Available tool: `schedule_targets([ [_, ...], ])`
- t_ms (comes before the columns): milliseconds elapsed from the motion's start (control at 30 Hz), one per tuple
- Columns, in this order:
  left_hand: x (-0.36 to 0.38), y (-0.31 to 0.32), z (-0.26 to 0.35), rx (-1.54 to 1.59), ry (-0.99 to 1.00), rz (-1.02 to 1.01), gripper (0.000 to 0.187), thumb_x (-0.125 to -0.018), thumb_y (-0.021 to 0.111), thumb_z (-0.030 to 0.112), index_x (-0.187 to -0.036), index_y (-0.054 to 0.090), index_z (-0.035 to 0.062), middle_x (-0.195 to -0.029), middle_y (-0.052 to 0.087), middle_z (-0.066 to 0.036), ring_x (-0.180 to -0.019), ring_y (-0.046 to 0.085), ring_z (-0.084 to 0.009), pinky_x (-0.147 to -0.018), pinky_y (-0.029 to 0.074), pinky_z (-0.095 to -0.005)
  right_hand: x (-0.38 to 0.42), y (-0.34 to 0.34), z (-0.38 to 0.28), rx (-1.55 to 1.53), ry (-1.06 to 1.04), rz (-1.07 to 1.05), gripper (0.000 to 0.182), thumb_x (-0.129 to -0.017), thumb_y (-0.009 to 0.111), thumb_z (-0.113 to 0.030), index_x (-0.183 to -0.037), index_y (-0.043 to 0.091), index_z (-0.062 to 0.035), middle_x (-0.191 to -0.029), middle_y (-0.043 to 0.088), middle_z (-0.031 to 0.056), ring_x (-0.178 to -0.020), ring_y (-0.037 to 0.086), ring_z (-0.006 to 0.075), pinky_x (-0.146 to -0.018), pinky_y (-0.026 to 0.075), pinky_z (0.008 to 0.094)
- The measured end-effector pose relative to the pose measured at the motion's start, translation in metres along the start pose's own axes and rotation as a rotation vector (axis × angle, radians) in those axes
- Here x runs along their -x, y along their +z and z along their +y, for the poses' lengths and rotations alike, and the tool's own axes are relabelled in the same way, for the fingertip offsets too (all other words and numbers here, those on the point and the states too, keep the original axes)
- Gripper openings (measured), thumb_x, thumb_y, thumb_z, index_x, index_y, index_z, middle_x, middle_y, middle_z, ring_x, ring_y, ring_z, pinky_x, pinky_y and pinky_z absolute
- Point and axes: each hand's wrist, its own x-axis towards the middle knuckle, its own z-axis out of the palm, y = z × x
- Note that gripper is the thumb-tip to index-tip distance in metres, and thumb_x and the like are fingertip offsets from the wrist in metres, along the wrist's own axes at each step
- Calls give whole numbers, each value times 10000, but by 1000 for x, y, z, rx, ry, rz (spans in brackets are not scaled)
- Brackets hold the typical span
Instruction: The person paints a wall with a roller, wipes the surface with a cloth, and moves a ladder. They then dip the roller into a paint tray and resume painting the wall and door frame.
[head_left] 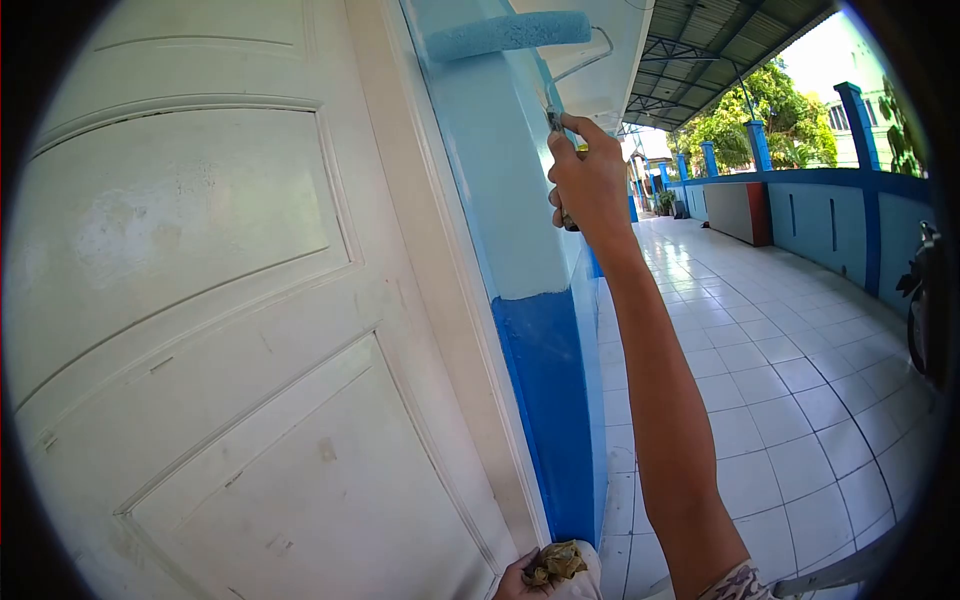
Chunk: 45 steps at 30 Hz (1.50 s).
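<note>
My right hand [590,180] is raised, its fingers wrapped round the handle of a paint roller [510,36]. The roller's fuzzy light-blue sleeve lies across the upper part of a narrow wall [505,180], which is light blue above and dark blue below. A bent wire frame joins the sleeve to the handle. Low in view, at the bottom edge, my left hand [515,580] is partly cut off and closed on a crumpled brownish cloth [556,566]. Something white behind the cloth is too little seen to name.
A white panelled door [200,330] and its frame [440,250] adjoin the wall on the left. To the right runs a tiled walkway [760,380] with a low blue wall [820,230], a grey-and-red box [735,212] and part of a dark vehicle [925,310].
</note>
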Motion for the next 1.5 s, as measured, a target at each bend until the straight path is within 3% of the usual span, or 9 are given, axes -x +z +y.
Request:
schedule_targets([
  [300,-4,-14,-10,23,-63,90,461,-1029,493,334,-1206,605,-76,-1170,674,-241,-1044,675,-366,-892,593,-480,65,-38,24,-9,82,-66,389,-997,528,-136,-1337,556,51,-593,548,60,-375,493,117,-315,387,310],
  [500,4,10,-1,27,2,119,377,-1042,453,242,-1188,575,-83,-986,660,-183,-884,643,-327,-1038,500,-516,121,-58,29,71,160,-69,390,-1012,536,-126,-1367,541,35,-621,509,32,-371,440,63,-286,336,279],
  [600,-8,-3,6,246,-126,-260,376,-1041,441,218,-1214,552,-96,-935,639,-160,-883,630,-327,-1093,440,-545,88,-42,14,28,135,-71,409,-1012,533,-126,-1387,523,39,-601,497,17,-382,450,65,-293,348,272],
  [700,5,38,-1,120,13,-77,394,-1032,457,226,-1221,559,-104,-976,659,-170,-928,643,-333,-1067,460,-531,34,-19,-2,31,81,-73,413,-993,540,-132,-1374,541,28,-624,537,36,-419,495,92,-325,398,298],
  [1133,0,-7,5,173,-1,-207,463,-1012,482,279,-1255,592,-100,-1075,703,-191,-1016,667,-352,-1052,475,-541,-197,51,-72,-92,-77,-87,335,-948,617,-151,-1257,626,-23,-722,600,91,-539,578,141,-437,497,289],
  [1200,-3,-11,6,245,-36,-246,450,-1017,463,270,-1233,610,-97,-1060,710,-195,-1003,675,-358,-1031,494,-540,-180,44,-77,84,-287,-66,163,-875,566,-101,-743,582,-8,-573,569,116,-456,562,225,-419,433,401],
  [1233,-1,-6,4,250,-41,-244,450,-1017,463,270,-1233,610,-97,-1060,710,-195,-1003,675,-358,-1031,494,-540,-167,41,-68,90,-284,-67,163,-875,566,-101,-743,582,-8,-573,569,116,-456,562,225,-419,433,401],
  [1300,5,10,1,52,43,5,428,-1015,472,261,-1207,623,-90,-1026,712,-174,-969,677,-342,-1028,487,-558,-130,33,-48,55,-213,-69,342,-949,620,-161,-1260,626,-20,-700,597,84,-514,576,136,-423,493,288],
  [1500,-16,-70,-17,6,24,195,383,-973,578,309,-1187,672,4,-1077,736,-133,-931,713,-294,-763,605,-436,-14,-7,-20,177,-26,-49,438,-945,579,-140,-1352,568,20,-618,575,70,-479,565,131,-380,491,321],
])
